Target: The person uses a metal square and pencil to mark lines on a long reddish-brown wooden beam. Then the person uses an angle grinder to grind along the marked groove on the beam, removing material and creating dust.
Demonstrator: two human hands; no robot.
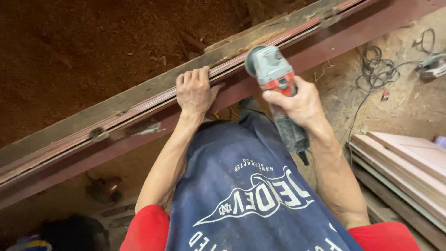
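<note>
While the left hand (pixel 195 90) lies flat on the upper edge of the long wooden frame (pixel 139 100), its grip is spread, fingers curled over the far side of the wood and thumb stretched out toward three o'clock along the near face, so it presses on the frame without closing round anything. The right hand (pixel 299 104) has its grip wrapped tight about the body of an angle grinder (pixel 276 79), red and grey, dusty, with the disc end pointing to about eleven o'clock and resting against the frame's edge just beside the left hand, toward three o'clock of it. The grinder's dark tail end runs down to five o'clock past the wrist.

The frame runs slantwise from eight o'clock up to one o'clock across the view, made of a weathered grey upper strip over reddish-brown rails, with small metal fittings (pixel 98 134) fixed on it at about eight o'clock and another near one o'clock. Beyond it, at eleven o'clock, lies a wide bed of sawdust (pixel 83 42). At four o'clock a stack of pale boards (pixel 404 167) rests on the floor, and at two o'clock loose black cables (pixel 378 69) coil on the dusty floor near a second grey tool (pixel 432 67). The person wears a dark blue apron (pixel 246 186) over red sleeves.
</note>
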